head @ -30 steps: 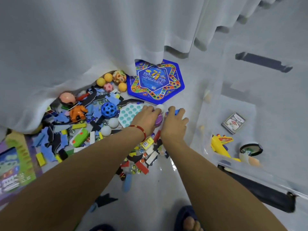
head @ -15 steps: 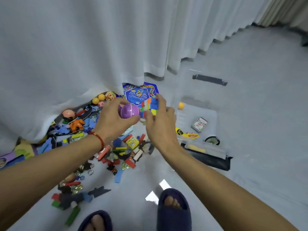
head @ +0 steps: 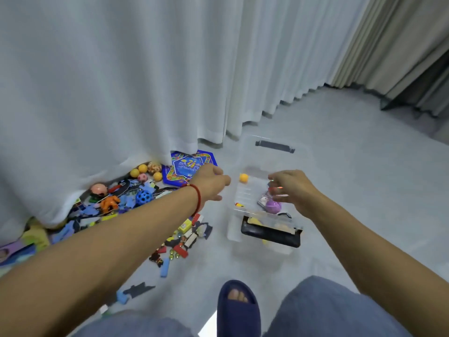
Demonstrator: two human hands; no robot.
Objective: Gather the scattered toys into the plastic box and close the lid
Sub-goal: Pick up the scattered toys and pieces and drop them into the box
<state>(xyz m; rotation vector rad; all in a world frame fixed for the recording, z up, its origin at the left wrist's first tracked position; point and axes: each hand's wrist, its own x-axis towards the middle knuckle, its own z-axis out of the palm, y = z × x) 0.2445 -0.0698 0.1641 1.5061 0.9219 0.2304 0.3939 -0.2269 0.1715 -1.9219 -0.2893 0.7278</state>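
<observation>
The clear plastic box (head: 239, 216) stands open on the floor at centre right, with a black handle (head: 269, 234) on its near end. Inside lie a purple egg (head: 273, 206), an orange ball (head: 243, 177) and a card pack (head: 262, 200). My right hand (head: 295, 188) hovers over the box with fingers spread; a blurred colourful cube (head: 275, 189) is just off its fingertips. My left hand (head: 211, 183), with a red bracelet at the wrist, is beside the box's left wall, loosely open and holding nothing. The scattered toys (head: 136, 198) lie to the left.
A blue hexagonal game board (head: 187, 167) lies half under the white curtain (head: 121, 81), with several small balls (head: 145, 171) beside it. Loose blocks (head: 179, 242) trail toward my slippered foot (head: 237, 305). Bare grey floor extends right of the box.
Both hands lifted from the pile and swung right to the box. The purple egg left my left hand and now lies in the box. The colourful cube has slipped from my right hand's grip.
</observation>
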